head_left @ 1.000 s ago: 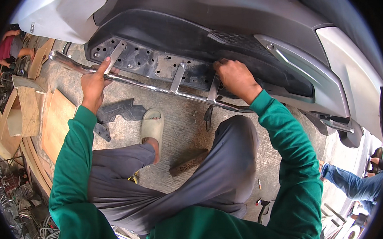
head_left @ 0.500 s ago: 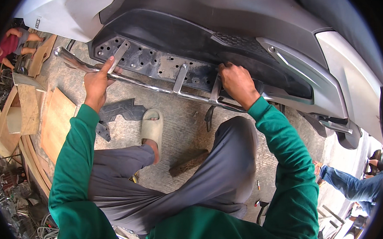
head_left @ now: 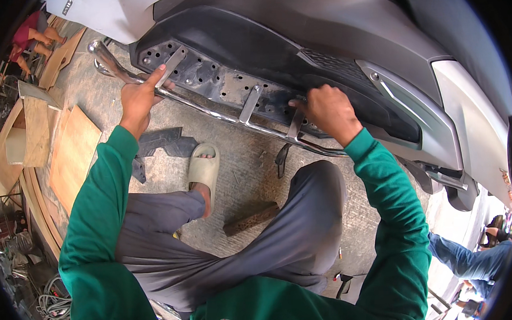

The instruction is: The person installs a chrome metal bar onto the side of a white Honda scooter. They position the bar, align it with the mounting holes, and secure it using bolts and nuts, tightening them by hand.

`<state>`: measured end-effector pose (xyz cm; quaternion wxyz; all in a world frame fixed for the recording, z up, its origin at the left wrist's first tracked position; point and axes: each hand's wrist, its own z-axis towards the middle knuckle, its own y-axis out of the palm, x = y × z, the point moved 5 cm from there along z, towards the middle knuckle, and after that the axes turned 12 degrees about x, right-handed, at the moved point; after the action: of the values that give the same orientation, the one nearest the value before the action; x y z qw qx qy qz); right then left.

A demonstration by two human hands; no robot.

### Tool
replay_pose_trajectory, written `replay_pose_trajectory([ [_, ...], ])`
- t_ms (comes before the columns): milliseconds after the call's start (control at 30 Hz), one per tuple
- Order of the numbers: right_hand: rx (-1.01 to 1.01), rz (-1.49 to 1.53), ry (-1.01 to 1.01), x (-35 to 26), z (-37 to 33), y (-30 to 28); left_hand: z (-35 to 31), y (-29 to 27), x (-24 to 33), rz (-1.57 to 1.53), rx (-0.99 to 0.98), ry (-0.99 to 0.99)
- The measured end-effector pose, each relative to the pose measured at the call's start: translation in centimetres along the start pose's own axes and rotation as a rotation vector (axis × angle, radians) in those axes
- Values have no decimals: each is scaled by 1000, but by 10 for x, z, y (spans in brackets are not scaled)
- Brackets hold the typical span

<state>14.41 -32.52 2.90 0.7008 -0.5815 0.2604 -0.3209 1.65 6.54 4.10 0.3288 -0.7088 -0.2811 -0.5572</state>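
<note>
A shiny chrome tube bar (head_left: pixel 207 111) with flat metal brackets runs along the footboard of a grey and white scooter. My left hand (head_left: pixel 139 102) is closed around the bar's left part, thumb stretched up along the left bracket (head_left: pixel 174 63). The middle bracket (head_left: pixel 250 104) rests against the black footboard plate (head_left: pixel 214 75), which is full of holes and dusty. At the upper end of the right bracket (head_left: pixel 295 125), my right hand (head_left: pixel 327 113) has its fingers curled and its thumb pointing left. Whatever sits in those fingers is hidden.
Black plastic pieces (head_left: pixel 167 142) lie on the concrete beside my sandalled foot (head_left: pixel 204 168). A wood block (head_left: pixel 250 218) is between my legs. Plywood boards (head_left: pixel 73 161) and coiled cable (head_left: pixel 54 304) are at left. Other people show at the far left and lower right.
The scooter and bar sit slightly farther right in the picture. My right hand has turned a little at the right bracket, and its thumb now shows. My left hand keeps its grip on the bar.
</note>
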Motion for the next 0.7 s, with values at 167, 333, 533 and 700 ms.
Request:
replay_pose_trajectory([
  [167, 167, 216, -217, 2, 7, -6, 3, 1, 0, 33, 11, -9],
  [333, 86, 200, -274, 11, 6, 18, 3, 2, -1, 2, 6, -8],
  [533, 112, 170, -263, 14, 8, 27, 4, 0, -2, 22, 5, 0],
  [700, 79, 77, -183, 0, 12, 22, 5, 2, 0, 42, 14, -21],
])
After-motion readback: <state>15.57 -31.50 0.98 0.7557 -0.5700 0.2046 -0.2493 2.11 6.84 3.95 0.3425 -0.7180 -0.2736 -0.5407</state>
